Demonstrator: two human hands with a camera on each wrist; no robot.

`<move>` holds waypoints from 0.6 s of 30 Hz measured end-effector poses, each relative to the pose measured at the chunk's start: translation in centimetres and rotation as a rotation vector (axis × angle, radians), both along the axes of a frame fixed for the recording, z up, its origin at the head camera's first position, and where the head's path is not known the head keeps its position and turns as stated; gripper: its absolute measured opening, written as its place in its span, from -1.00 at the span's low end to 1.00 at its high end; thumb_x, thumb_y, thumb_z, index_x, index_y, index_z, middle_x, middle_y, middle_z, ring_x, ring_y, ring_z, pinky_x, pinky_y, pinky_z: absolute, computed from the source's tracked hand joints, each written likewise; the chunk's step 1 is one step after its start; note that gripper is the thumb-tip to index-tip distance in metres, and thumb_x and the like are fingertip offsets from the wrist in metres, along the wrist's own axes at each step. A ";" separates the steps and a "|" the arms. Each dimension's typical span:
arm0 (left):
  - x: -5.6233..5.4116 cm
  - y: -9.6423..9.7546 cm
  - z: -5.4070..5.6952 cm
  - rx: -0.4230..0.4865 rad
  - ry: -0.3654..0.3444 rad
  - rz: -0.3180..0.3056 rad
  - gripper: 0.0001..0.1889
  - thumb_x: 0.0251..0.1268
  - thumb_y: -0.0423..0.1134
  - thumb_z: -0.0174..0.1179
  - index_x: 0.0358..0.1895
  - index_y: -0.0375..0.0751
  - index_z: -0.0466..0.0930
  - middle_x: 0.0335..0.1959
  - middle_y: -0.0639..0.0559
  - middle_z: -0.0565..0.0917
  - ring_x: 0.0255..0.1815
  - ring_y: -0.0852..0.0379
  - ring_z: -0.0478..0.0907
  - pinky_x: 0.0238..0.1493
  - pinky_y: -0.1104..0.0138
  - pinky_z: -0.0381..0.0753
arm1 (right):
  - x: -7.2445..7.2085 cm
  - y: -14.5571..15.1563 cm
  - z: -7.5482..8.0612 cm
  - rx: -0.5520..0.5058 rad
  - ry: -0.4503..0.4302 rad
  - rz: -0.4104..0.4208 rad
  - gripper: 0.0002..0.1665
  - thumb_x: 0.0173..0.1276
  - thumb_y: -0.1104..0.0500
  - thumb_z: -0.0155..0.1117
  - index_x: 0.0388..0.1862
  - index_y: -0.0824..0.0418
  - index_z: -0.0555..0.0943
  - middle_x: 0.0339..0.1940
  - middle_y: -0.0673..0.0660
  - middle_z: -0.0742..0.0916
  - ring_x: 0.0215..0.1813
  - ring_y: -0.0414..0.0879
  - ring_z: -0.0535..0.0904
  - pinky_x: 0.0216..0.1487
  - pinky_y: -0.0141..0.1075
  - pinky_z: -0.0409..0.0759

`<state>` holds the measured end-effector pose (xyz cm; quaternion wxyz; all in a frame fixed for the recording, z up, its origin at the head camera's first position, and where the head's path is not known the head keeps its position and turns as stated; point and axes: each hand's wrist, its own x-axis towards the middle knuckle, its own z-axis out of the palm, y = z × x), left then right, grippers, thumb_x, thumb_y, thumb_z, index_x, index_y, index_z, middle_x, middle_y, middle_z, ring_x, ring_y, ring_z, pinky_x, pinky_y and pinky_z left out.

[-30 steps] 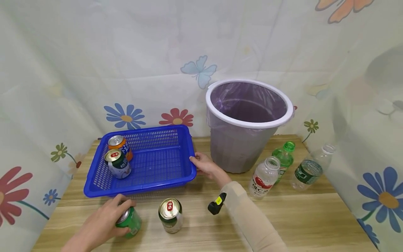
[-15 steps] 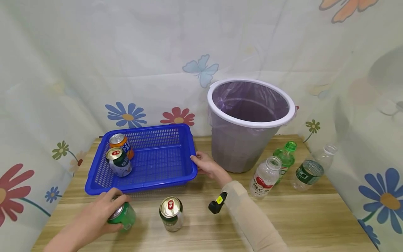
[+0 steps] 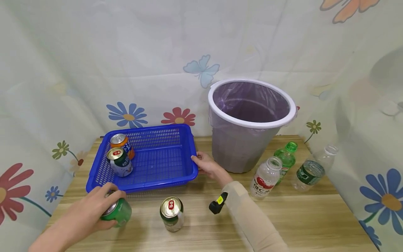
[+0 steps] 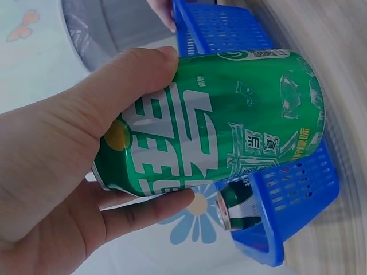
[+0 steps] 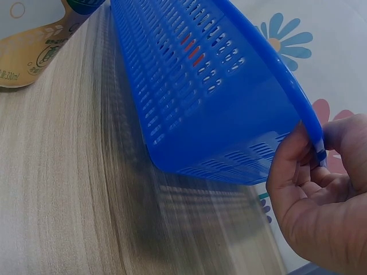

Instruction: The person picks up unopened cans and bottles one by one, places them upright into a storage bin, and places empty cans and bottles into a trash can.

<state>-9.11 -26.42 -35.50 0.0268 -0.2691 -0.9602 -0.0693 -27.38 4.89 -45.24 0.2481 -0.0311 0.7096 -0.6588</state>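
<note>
green can (image 3: 123, 212), now farther left, held by left fingers (image 4: 152, 213) but still outside the blue basket (image 3: 157, 185) gripped by right fingers (image 5: 287, 163)

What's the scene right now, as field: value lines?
Left hand: grips green metal can
Right hand: grips blue plastic basket by rim
In basket: orange metal can, green-and-white metal can
In front of basket: upright gold-topped dark-green metal can
Right of basket: white-rimmed grey plastic bin
Far right: green plastic bottle, two clear plastic bottles
</note>
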 end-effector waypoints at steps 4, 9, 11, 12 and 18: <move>-0.3 -0.1 0.5 -0.015 -0.002 -0.014 -0.45 -0.23 -0.05 0.47 -0.05 0.16 0.47 -0.15 0.11 0.42 -0.27 0.16 0.43 -0.44 0.43 0.54 | 0.0 0.0 0.0 0.000 -0.002 -0.001 -0.65 0.46 0.15 -0.08 0.09 0.35 0.32 0.07 0.41 0.56 0.00 0.21 0.58 -0.17 -0.11 0.65; -0.7 -0.3 1.2 -0.021 -0.012 -0.018 -0.44 -0.24 -0.07 0.47 -0.04 0.12 0.48 -0.13 0.07 0.43 -0.27 0.12 0.44 -0.45 0.43 0.55 | -0.1 0.0 0.0 0.009 -0.001 -0.013 -0.67 0.46 0.15 -0.08 0.07 0.35 0.34 0.05 0.39 0.58 -0.06 0.15 0.61 -0.20 -0.13 0.66; -0.8 -0.4 1.5 -0.032 -0.002 -0.011 -0.43 -0.25 -0.07 0.48 -0.03 0.11 0.48 -0.12 0.06 0.44 -0.27 0.11 0.44 -0.47 0.43 0.55 | -0.1 0.0 -0.1 0.009 -0.001 -0.015 -0.67 0.46 0.15 -0.08 0.07 0.35 0.34 0.05 0.39 0.58 -0.08 0.13 0.62 -0.21 -0.13 0.66; -0.9 -0.4 1.6 -0.039 0.004 -0.008 -0.43 -0.25 -0.07 0.48 -0.03 0.10 0.49 -0.12 0.05 0.45 -0.27 0.11 0.44 -0.48 0.43 0.55 | -0.1 0.0 -0.1 0.008 0.001 -0.015 -0.66 0.46 0.15 -0.08 0.07 0.35 0.34 0.04 0.39 0.58 -0.08 0.12 0.62 -0.21 -0.13 0.66; -1.3 -0.6 2.6 -0.047 0.010 0.000 -0.44 -0.24 -0.08 0.48 -0.04 0.11 0.49 -0.10 0.03 0.44 -0.27 0.11 0.45 -0.54 0.44 0.54 | -0.2 -0.1 -0.4 0.002 0.007 -0.012 -0.65 0.45 0.15 -0.08 0.09 0.36 0.33 0.04 0.39 0.57 -0.05 0.15 0.61 -0.18 -0.12 0.66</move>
